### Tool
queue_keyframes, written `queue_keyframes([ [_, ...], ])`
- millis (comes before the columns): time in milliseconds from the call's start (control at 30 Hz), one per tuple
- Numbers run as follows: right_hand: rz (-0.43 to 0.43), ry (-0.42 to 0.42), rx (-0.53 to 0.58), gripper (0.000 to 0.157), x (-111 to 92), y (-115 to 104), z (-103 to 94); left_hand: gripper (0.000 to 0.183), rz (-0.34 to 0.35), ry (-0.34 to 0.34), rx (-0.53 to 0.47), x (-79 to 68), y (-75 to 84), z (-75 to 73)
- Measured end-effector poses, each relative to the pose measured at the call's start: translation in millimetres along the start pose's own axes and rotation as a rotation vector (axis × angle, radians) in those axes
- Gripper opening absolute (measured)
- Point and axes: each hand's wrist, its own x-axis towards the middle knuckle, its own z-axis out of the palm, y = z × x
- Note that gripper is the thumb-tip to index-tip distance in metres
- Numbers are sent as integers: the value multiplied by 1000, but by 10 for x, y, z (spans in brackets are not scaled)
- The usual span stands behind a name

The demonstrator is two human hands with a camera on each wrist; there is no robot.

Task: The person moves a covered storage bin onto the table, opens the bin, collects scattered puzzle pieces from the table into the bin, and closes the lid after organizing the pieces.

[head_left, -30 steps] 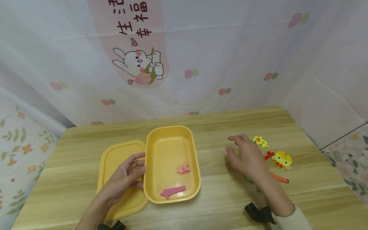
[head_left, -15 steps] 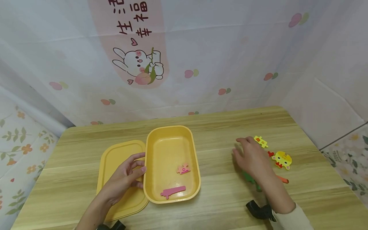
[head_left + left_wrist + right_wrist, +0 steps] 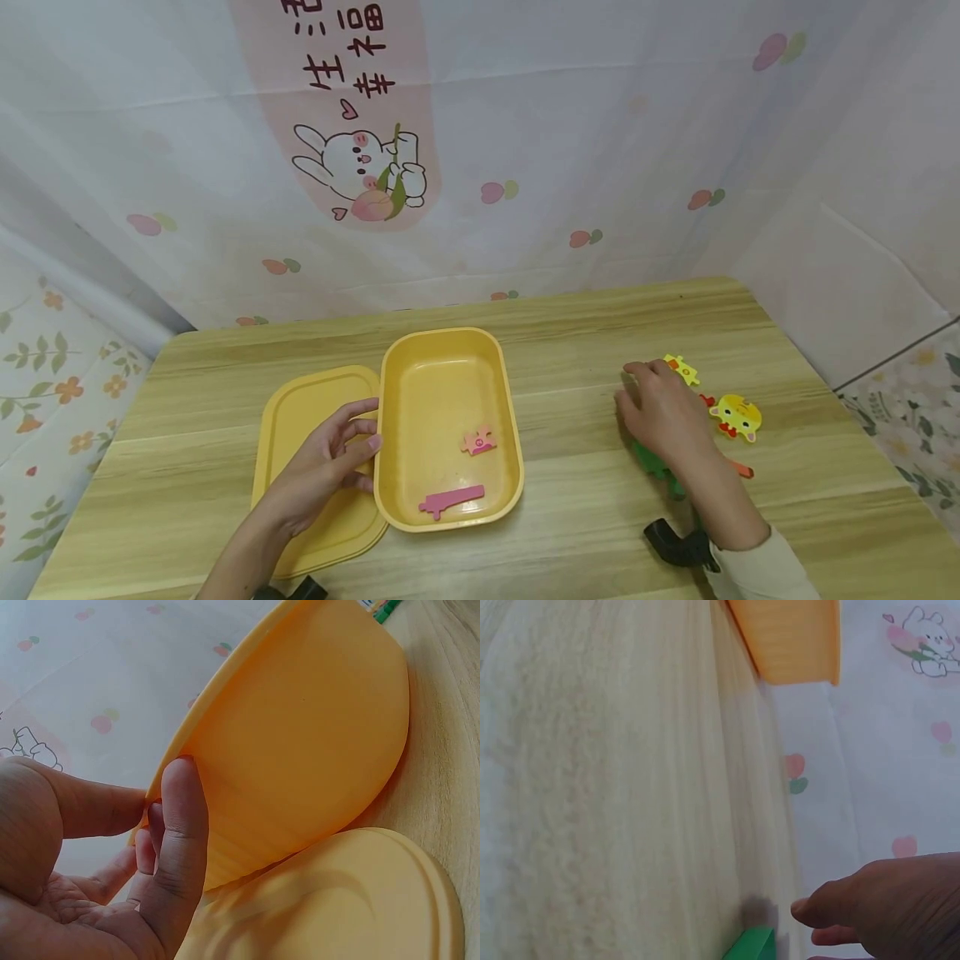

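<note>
My left hand (image 3: pixel 318 471) pinches the left rim of a yellow rectangular box (image 3: pixel 435 392), thumb and fingers on either side of its wall in the left wrist view. Inside lie a pink pig-face puzzle piece (image 3: pixel 479 440) and a long dark-pink puzzle piece (image 3: pixel 452 499). At the right, my right hand (image 3: pixel 671 425) hovers low over loose puzzle pieces, its thumb apart from the fingers and its fingertips partly hidden. Around it show a green piece (image 3: pixel 654 463), a yellow piece with orange marks (image 3: pixel 684 371), a yellow animal-head piece (image 3: pixel 738 417) and an orange piece (image 3: pixel 741 469).
A yellow lid (image 3: pixel 307 425) lies flat left of the box, partly beneath its edge. The wooden table (image 3: pixel 570 517) ends at a printed curtain (image 3: pixel 600 150) behind. A black camera mount (image 3: pixel 675 546) sits on my right wrist.
My right hand has moved a little right and down over the pieces, uncovering more of the green one and covering more of the orange and red ones. My left hand and the box stay put.
</note>
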Motion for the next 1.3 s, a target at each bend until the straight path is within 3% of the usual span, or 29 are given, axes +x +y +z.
queue_keyframes([
  [433,-21,68,-27,40,31,125,45,67,4,0,1,-1,-1,-1],
  [833,-16,53,-14,35,49,165,60,67,2,2,4,-8,9,8],
  [1067,-26,101,21,34,45,181,69,67,3,1,2,-9,16,8],
  [1300,-17,69,17,31,49,192,78,67,4,3,5,-12,17,11],
])
